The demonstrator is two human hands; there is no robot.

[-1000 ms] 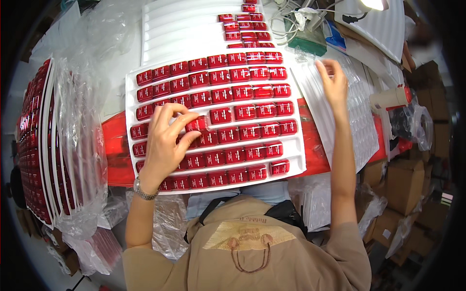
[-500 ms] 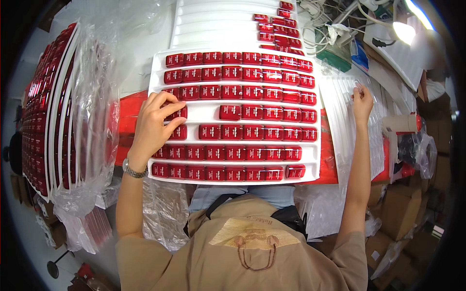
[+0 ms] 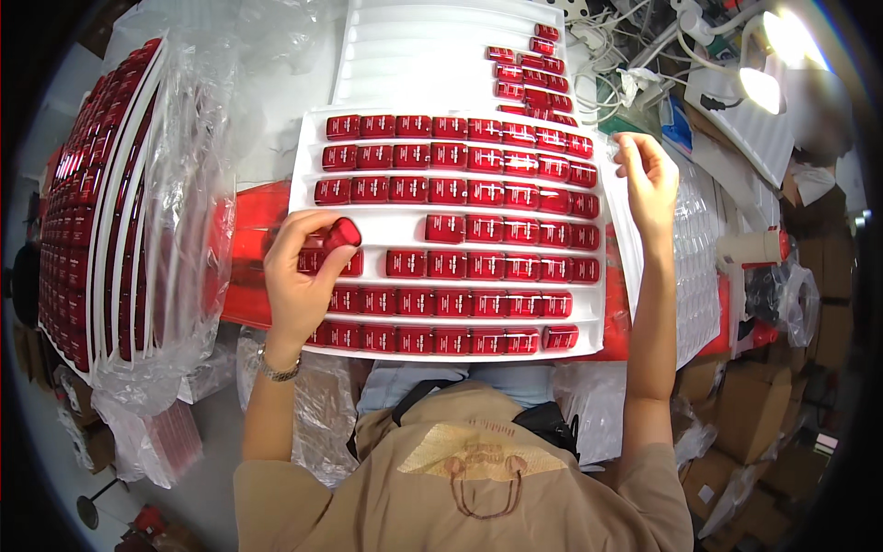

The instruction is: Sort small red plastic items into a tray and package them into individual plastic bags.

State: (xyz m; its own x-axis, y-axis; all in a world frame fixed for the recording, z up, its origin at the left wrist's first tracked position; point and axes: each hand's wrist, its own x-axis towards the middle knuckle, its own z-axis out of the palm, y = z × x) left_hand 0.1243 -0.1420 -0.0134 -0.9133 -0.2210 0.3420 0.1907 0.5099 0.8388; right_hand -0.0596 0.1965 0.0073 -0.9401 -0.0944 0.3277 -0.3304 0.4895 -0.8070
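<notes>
Between the thumb and fingers of my left hand (image 3: 296, 267) is a small glossy red container (image 3: 343, 233), raised and tilted so its rounded end shows. It is above the left part of a white ridged tray (image 3: 391, 230), which holds rows of like red containers with pale print. A gap lies in the fourth row beside the held container. My fingers partly hide the row ends below. My right hand (image 3: 649, 184) is at the tray's far right corner, fingers curled together; whatever they hold, if anything, I cannot make out.
Another white tray (image 3: 395, 55) with some red containers along its right side lies beyond. Filled trays (image 3: 101, 212) stand on edge in clear plastic at left. Clear moulded plastic sheets (image 3: 696, 267) lie at right. Cables (image 3: 612, 69) and a bright lamp (image 3: 762, 90) are far right.
My left hand has lifted and tilted a red container off the fourth row. My right hand has moved left, from over the clear plastic sheets to the tray's far right corner.
</notes>
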